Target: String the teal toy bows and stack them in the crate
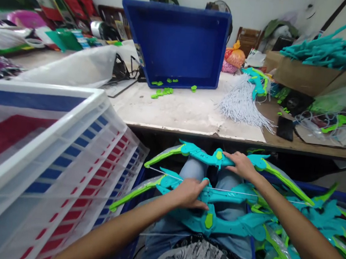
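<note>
Toy bows in teal with lime-green limbs lie across my lap. My right hand (240,164) is closed on the handle of the far toy bow (201,153), right of its lime-green centre piece. Its white string runs across in front of me. My left hand (190,192) is closed on the middle part of a second toy bow (230,196), just nearer my body. A further teal bow body (231,226) with a lime-green centre piece lies closest to me. The fingertips of my left hand are partly hidden.
A white-rimmed basket (99,95) stands at left. On the table (174,113) are a tipped blue crate (182,46), small lime-green pieces (164,91), a bundle of white strings (247,103) and a carton (303,76) of teal parts. More bows (318,220) are piled at right.
</note>
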{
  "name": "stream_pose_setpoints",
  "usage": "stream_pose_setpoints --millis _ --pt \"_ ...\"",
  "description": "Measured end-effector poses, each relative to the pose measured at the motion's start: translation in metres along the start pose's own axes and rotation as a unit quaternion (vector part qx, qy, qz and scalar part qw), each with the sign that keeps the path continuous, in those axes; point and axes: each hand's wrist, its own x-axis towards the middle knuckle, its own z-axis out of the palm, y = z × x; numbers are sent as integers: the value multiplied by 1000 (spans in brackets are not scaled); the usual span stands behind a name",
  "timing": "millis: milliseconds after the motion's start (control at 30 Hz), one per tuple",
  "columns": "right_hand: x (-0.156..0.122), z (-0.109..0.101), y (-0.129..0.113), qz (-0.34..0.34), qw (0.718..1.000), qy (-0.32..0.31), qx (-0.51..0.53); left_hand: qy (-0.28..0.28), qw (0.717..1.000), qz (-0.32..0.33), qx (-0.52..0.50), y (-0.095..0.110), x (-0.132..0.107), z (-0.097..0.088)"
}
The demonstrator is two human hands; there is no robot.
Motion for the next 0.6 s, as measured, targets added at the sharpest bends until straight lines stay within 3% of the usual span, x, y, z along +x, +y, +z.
stream_pose_setpoints --millis 133,167,233,300,400,500,600 --pt "12 21 -17 -67 997 3 -34 -50 998 14 -34 -5 -2 -18" --pt "9 27 -23 -82 996 10 -34 -36 997 24 -57 -12 1 -27" --pt "0 35 -33 -105 994 29 -25 56 993 7 -108 -36 11 -53" --pt "-9 39 -41 -115 992 56 -8 199 969 -75 -129 -77 27 -89" --pt "-15 44 -48 -114 987 114 7 355 903 -222 -92 -162 58 -153" --pt "-12 57 -46 -119 980 159 3 438 837 -322 -59 -251 86 -209" --pt "-7 76 -38 -123 978 166 6 455 821 -342 -34 -327 111 -244"
